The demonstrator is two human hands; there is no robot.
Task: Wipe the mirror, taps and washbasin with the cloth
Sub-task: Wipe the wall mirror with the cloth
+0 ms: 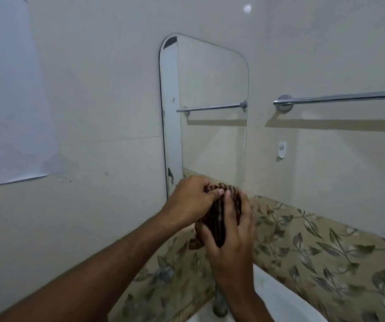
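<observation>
A frameless mirror (210, 108) with rounded corners hangs on the cream wall. Just below its bottom edge both hands hold a dark brown striped cloth (218, 219). My left hand (191, 198) pinches the cloth's top with thumb and fingers. My right hand (231, 238) cups the bunched cloth from the front, fingers spread over it. The white washbasin (277, 300) shows at the bottom, mostly hidden by my right forearm. A grey tap (219, 303) stands at its rim, partly covered by my right wrist.
A chrome towel rail (340, 97) runs along the wall right of the mirror. A small white hook (281, 149) sits under it. A leaf-patterned tile band (326, 249) lines the wall behind the basin. A sheet of paper (8, 101) is stuck on the left wall.
</observation>
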